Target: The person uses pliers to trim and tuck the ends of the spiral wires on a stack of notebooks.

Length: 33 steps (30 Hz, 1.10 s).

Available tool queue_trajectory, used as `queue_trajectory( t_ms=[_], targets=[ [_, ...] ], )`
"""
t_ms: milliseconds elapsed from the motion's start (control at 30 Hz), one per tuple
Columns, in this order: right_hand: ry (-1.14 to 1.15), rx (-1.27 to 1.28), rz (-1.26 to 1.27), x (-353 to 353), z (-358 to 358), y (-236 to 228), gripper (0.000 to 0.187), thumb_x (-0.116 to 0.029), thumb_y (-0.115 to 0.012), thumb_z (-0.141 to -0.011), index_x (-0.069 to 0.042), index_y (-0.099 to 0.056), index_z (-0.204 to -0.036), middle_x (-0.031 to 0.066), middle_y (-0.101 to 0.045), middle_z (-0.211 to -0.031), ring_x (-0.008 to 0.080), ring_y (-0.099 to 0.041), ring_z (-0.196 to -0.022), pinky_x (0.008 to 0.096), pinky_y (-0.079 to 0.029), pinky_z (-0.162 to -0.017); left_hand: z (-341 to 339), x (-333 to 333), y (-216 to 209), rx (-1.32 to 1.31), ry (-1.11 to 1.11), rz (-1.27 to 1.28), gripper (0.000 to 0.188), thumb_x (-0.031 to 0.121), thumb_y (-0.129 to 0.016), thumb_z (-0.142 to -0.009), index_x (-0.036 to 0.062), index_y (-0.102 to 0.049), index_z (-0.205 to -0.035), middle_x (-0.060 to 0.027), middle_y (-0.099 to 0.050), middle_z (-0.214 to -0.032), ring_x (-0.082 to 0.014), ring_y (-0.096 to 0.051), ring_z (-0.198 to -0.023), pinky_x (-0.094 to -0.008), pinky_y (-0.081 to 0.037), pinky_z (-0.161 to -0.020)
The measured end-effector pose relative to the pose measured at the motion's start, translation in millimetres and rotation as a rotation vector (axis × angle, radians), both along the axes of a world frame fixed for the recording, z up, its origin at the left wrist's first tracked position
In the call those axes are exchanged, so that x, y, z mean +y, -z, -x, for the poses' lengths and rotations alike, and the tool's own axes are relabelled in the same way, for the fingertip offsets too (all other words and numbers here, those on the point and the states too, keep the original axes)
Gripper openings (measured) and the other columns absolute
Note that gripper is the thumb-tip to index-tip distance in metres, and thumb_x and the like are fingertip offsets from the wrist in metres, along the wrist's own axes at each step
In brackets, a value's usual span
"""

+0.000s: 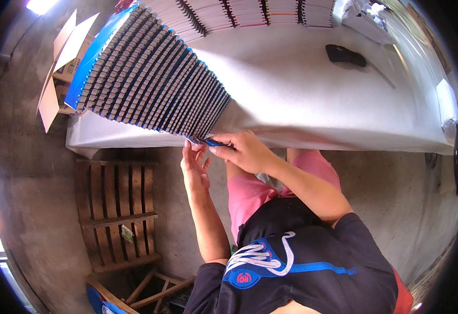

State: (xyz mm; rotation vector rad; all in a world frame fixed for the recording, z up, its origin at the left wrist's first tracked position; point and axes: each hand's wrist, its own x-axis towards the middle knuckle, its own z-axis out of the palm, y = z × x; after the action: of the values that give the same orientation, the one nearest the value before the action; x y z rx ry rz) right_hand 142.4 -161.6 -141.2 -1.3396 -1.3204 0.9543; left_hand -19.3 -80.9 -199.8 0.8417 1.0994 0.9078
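- The right hand (247, 152) has its fingers closed around a slim blue tool (219, 144), thumb and forefinger pinching it; the tool points left, toward the other hand.
- The left hand (195, 167) is raised palm inward, its fingers slightly curled and a little apart, tips up at the near lower corner of the stack (155, 78). From here I can't tell whether they are pinching something there.
- The two hands meet almost tip to tip, just at the near edge of the counter (291, 99). What the tool's end touches is too small to make out.
- The stack is a tall pile of coil-bound books on the left part of the counter, dark bindings facing the person, a blue cover showing on its left side.
- More books (244, 13) stand in a row along the far side.
- A black tool (346, 56) lies well to the right.
- An open carton (64, 78) is beyond the stack's left side; a wooden pallet (119, 209) is below, at the person's left.
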Motion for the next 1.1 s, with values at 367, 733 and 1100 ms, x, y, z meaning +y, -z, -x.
queue_trajectory(
  t_ms=[367, 733, 1100],
  targets=[
    [0.386, -0.709, -0.424, -1, 14, 14, 0.042, -0.027, -0.064, -0.078, -0.018, -0.056, -0.117, 0.0078, -0.047, -0.107, 0.0244, -0.048, -0.102, 0.0513, -0.032, -0.091, 6, -2, -10, 0.078, 0.103, -0.056, 0.048, 0.063, -0.051, -0.08, 0.0161, -0.06, -0.086, 0.0008, -0.06, -0.093, -0.0153, -0.05, -0.095, -0.0364, -0.034, -0.08],
    [-0.027, -0.036, -0.021, 10, -2, 0, 0.033, -0.026, -0.057, -0.082, -0.011, -0.058, -0.111, 0.0158, -0.063, -0.092, 0.0343, -0.062, -0.078, 0.0433, -0.05, -0.069, -2, -3, -15, 0.082, 0.089, -0.036, 0.049, 0.062, -0.048, -0.082, 0.0167, -0.058, -0.096, 0.0004, -0.059, -0.102, -0.0159, -0.048, -0.102, -0.0389, -0.032, -0.084],
    [0.356, -0.752, -0.434, 2, 10, 1, 0.038, -0.028, -0.061, -0.08, -0.017, -0.056, -0.116, 0.0098, -0.051, -0.102, 0.0263, -0.053, -0.095, 0.0469, -0.039, -0.083, 5, -4, -16, 0.076, 0.171, -0.077, 0.054, 0.063, -0.048, -0.082, 0.0159, -0.056, -0.106, 0.0006, -0.056, -0.108, -0.0163, -0.047, -0.104, -0.0389, -0.032, -0.084]
  ],
)
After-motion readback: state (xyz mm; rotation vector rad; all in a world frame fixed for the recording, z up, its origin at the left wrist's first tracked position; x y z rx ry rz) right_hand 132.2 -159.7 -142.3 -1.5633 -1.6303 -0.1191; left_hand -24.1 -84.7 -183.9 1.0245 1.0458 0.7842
